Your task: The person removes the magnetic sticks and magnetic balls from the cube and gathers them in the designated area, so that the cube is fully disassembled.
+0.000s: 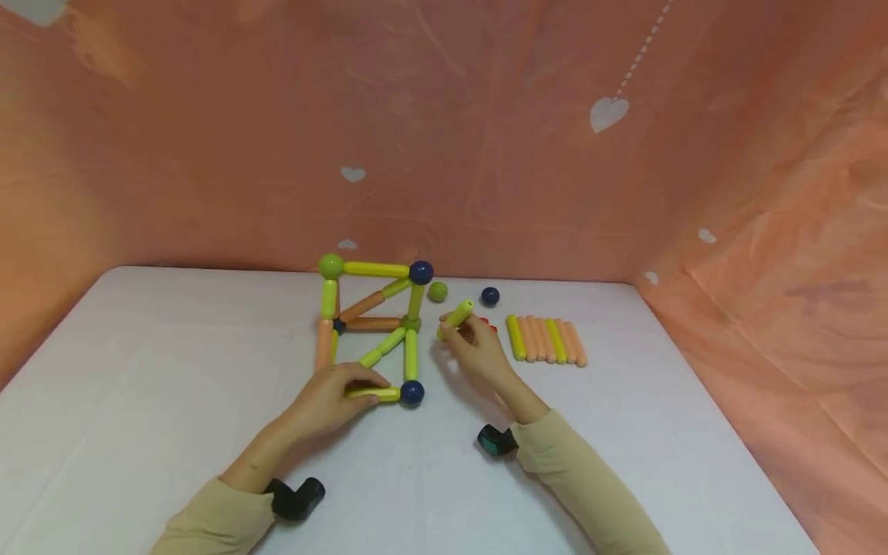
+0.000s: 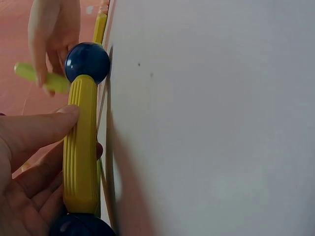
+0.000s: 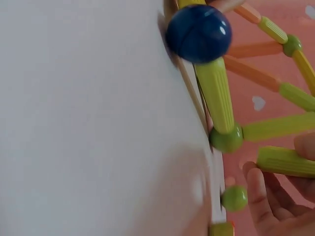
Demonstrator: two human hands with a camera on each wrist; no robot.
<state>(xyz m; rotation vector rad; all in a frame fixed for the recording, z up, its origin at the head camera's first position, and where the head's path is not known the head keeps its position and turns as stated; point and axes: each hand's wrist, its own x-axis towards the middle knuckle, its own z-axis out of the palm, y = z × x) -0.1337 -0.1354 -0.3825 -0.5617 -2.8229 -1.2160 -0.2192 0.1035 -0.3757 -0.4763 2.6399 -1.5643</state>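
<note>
A frame of yellow-green and orange rods joined by balls stands left of centre on the white table. Its upper corners are a green ball (image 1: 331,267) and a dark blue ball (image 1: 421,272). My left hand (image 1: 326,401) pinches the frame's near yellow rod (image 2: 80,147) between thumb and fingers; a dark blue ball (image 2: 87,63) sits at one end of it. Right of the frame, my right hand (image 1: 480,347) holds a loose yellow-green rod (image 1: 459,314), tilted and apart from the structure. The left hand hides the frame's lower left corner.
Behind the right hand lie a loose green ball (image 1: 438,291) and a dark blue ball (image 1: 489,296). Red pieces (image 1: 491,327) are partly hidden by that hand. Farther right is a row of yellow and orange rods (image 1: 546,340). A pink curtain (image 1: 472,154) hangs behind the table.
</note>
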